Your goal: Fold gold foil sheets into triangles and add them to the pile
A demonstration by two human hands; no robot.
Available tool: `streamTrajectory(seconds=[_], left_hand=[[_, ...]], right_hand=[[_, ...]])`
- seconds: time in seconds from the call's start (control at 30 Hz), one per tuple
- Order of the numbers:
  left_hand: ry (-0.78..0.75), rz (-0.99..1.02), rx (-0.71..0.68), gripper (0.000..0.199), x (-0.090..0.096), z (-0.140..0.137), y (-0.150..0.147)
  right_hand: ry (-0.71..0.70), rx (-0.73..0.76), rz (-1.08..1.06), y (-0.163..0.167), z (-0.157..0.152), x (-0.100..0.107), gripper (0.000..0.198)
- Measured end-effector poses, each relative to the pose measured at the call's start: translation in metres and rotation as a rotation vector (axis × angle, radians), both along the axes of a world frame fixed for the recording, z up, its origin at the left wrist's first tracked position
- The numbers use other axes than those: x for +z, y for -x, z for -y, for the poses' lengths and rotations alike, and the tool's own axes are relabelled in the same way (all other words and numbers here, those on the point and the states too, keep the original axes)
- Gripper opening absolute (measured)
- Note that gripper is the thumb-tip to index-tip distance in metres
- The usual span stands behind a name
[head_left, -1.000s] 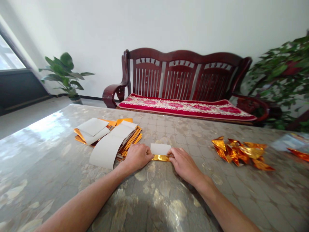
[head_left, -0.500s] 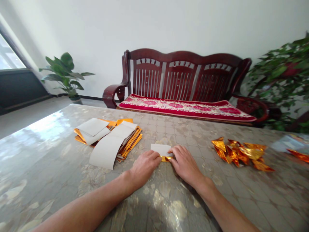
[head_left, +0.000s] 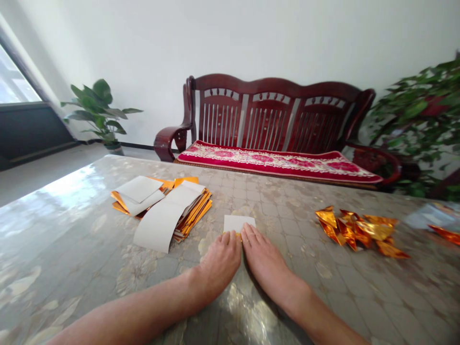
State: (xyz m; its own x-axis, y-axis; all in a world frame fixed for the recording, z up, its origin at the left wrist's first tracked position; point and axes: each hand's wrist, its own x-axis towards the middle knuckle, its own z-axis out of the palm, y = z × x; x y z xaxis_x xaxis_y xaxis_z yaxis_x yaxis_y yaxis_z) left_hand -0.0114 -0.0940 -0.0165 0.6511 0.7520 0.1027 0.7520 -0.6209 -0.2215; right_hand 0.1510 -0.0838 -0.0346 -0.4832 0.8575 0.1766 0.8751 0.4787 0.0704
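Note:
A small sheet of foil paper [head_left: 239, 222], white side up, lies on the table in front of me. Its near edge is folded over, and only a sliver of gold shows between my fingers. My left hand [head_left: 223, 256] rests on the left part of this fold, fingers laid side by side on it. Beside it, my right hand [head_left: 262, 247] lies flat with fingers stretched forward over the right part of the fold. Both thumbs are hidden. Left of my hands lies a loose stack of gold-and-white foil paper [head_left: 161, 215].
Several folded gold foil pieces [head_left: 359, 227] lie in a heap on the right of the patterned table [head_left: 294, 297]. A clear plastic bag [head_left: 431, 213] sits at the far right. Behind the table stands a dark wooden bench [head_left: 266, 115], with potted plants [head_left: 102, 112] at either side.
My fingers have gone from pinching the gold fold to lying on top of it. My right hand has shifted left, close against the left one. Less gold shows now.

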Motion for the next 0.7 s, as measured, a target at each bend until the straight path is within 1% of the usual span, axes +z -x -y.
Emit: streamTrajectory(seconds=[0.2, 0.3, 0.43, 0.57, 0.63, 0.7], left_hand=[[-0.049, -0.054, 0.055, 0.038, 0.0, 0.005, 0.004], [-0.082, -0.085, 0.075, 0.041, -0.003, 0.007, 0.005], [-0.108, -0.099, 0.102, 0.044, -0.01, 0.009, 0.007], [-0.102, -0.045, 0.112, 0.045, -0.012, 0.01, 0.008], [-0.079, -0.008, 0.116, 0.042, -0.011, 0.008, 0.009], [-0.027, 0.03, 0.109, 0.038, -0.007, 0.002, 0.01]], right_hand=[[0.064, -0.163, 0.065, 0.002, 0.006, 0.014, 0.049], [0.053, -0.219, 0.098, 0.003, 0.008, 0.017, 0.049], [-0.027, -0.24, 0.083, 0.003, 0.009, 0.01, 0.048], [-0.121, -0.23, 0.168, 0.005, 0.012, -0.003, 0.045], [-0.14, -0.213, 0.185, 0.009, 0.015, -0.007, 0.043], [-0.128, -0.209, 0.21, 0.014, 0.02, -0.005, 0.038]])
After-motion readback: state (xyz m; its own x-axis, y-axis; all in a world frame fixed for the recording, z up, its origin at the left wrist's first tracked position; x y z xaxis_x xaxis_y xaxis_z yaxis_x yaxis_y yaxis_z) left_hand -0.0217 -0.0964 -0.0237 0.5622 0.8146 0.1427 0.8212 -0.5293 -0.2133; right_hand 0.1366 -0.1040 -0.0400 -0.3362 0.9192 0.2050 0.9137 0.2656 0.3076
